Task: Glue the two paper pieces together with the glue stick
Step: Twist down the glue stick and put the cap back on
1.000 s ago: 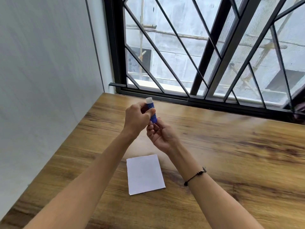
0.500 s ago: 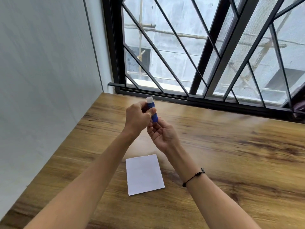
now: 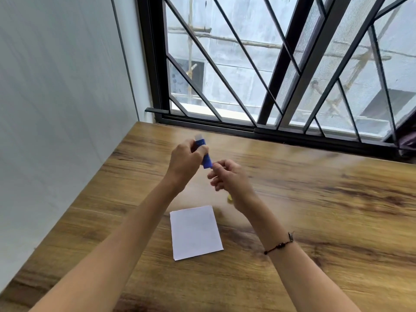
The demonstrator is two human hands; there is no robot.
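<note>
My left hand point(image 3: 185, 162) grips a blue glue stick point(image 3: 206, 159) above the table, its white end pointing up and away. My right hand point(image 3: 229, 179) is blurred, with curled fingers whose tips meet the stick's lower end. A white paper piece point(image 3: 195, 233) lies flat on the wooden table point(image 3: 315, 199), below both hands. I see one white rectangle and cannot tell whether a second piece lies under it. A small yellow spot point(image 3: 229, 197) shows at the heel of my right hand, too blurred to identify.
A grey wall point(image 3: 56, 109) runs along the table's left edge. A black-framed window with diagonal bars point(image 3: 281, 86) closes off the far edge. A dark cord bracelet point(image 3: 279, 245) circles my right wrist.
My right hand has shifted slightly right and down, from cupping the stick's lower part to touching only its end. The left hand and the paper have stayed put.
</note>
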